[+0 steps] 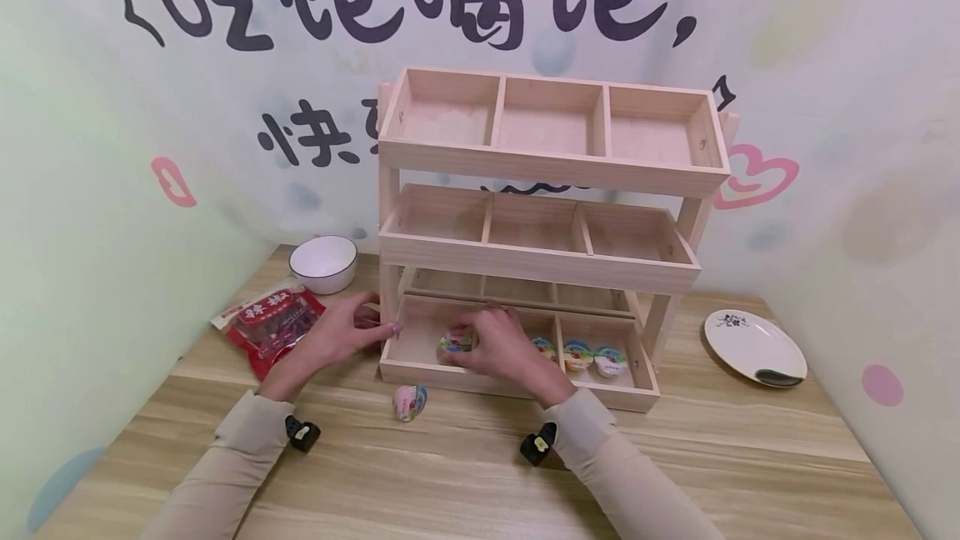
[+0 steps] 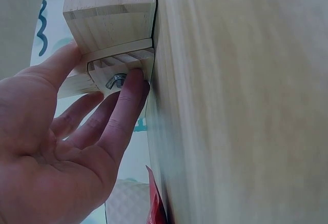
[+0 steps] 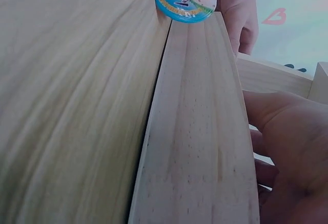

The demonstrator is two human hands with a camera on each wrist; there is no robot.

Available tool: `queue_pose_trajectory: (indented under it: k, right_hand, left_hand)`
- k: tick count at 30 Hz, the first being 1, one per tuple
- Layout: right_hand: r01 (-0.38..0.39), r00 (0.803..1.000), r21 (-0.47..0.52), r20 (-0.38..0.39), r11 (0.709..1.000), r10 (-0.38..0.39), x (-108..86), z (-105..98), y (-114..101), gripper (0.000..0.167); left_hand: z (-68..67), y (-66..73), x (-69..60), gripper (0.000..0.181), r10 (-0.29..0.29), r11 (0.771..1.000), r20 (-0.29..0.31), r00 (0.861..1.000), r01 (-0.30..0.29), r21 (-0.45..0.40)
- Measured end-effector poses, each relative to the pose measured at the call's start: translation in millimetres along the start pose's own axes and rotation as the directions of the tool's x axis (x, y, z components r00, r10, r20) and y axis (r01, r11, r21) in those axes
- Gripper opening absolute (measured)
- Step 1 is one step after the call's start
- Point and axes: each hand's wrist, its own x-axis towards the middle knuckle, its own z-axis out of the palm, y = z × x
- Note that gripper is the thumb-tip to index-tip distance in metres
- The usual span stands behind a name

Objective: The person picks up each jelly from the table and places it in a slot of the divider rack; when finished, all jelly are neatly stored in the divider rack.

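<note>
A three-tier wooden rack point(image 1: 517, 382) stands on the table. My left hand point(image 1: 342, 329) grips its lower left end; in the left wrist view the thumb lies on the wooden corner and the fingers reach a leg beside a wing nut point(image 2: 119, 80). Over the bottom tray's left part, my right hand point(image 1: 504, 344) holds a jelly cup point(image 1: 454, 342) between thumb and fingers. Another jelly cup point(image 1: 409, 402) lies tilted on the table before the tray. One more cup point(image 1: 543, 347) sits left of a divider, and two cups point(image 1: 578, 355) are in the right compartment.
A white bowl point(image 1: 324, 263) and a red packet point(image 1: 273, 323) are left of the rack. On the right lies a white plate point(image 1: 753, 348). The upper tray point(image 1: 555, 165) and middle tray point(image 1: 540, 261) have divided compartments. A printed cloth point(image 1: 480, 48) hangs behind.
</note>
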Motion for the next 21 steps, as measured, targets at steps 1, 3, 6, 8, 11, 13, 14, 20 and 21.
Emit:
queue_pose_trajectory:
  k: [1, 3, 6, 8, 11, 13, 14, 20, 21]
  right_hand:
    - [0.002, 1.0, 0.009, 0.002, 1.0, -0.002, -0.1, -0.5, -0.1, 0.035]
    - [0.009, 1.0, 0.021, 0.002, 1.0, -0.009, -0.6, -0.8, 0.2, 0.033]
    - [0.02, 1.0, 0.031, -0.002, 0.999, -0.019, -1.3, -0.6, 1.0, 0.031]
    - [0.018, 1.0, 0.042, 0.001, 0.999, -0.018, -2.1, -0.4, 1.7, 0.031]
    - [0.007, 1.0, 0.065, 0.014, 0.998, -0.008, -2.7, -0.8, 2.5, 0.032]
    - [0.004, 1.0, 0.074, 0.018, 0.997, -0.006, -2.7, -1.1, 2.8, 0.032]
    - [0.005, 1.0, 0.077, 0.019, 0.997, -0.006, -2.6, -1.3, 2.9, 0.031]
    - [0.023, 0.999, 0.071, 0.02, 0.997, -0.024, -2.4, -2.8, 3.3, 0.029]
    - [0.026, 0.999, 0.067, 0.017, 0.997, -0.027, -2.8, -3.1, 3.3, 0.03]
  left_hand:
    - [-0.3, -0.1, -0.4, 0.06, -0.001, 1.0, -0.001, 1.0, 0.001, 0.0]
    - [-0.1, -0.3, -0.9, 0.061, -0.007, 1.0, -0.003, 1.0, 0.007, 0.002]
    - [0.0, 0.3, -1.8, 0.063, -0.006, 1.0, -0.002, 1.0, 0.006, 0.007]
    - [0.3, 0.6, -1.8, 0.065, -0.01, 1.0, 0.001, 1.0, 0.01, 0.01]
    - [-0.2, 1.0, -1.7, 0.067, -0.018, 1.0, 0.009, 1.0, 0.018, 0.008]
    - [-0.5, 0.3, -1.1, 0.067, -0.026, 1.0, 0.013, 1.0, 0.026, 0.007]
    - [-0.8, 0.0, -1.0, 0.067, -0.026, 1.0, 0.015, 1.0, 0.026, 0.006]
    - [-0.7, 1.7, -1.2, 0.065, -0.02, 1.0, 0.008, 1.0, 0.02, 0.0]
    - [-0.6, 2.4, -1.4, 0.064, -0.018, 1.0, 0.007, 1.0, 0.018, -0.003]
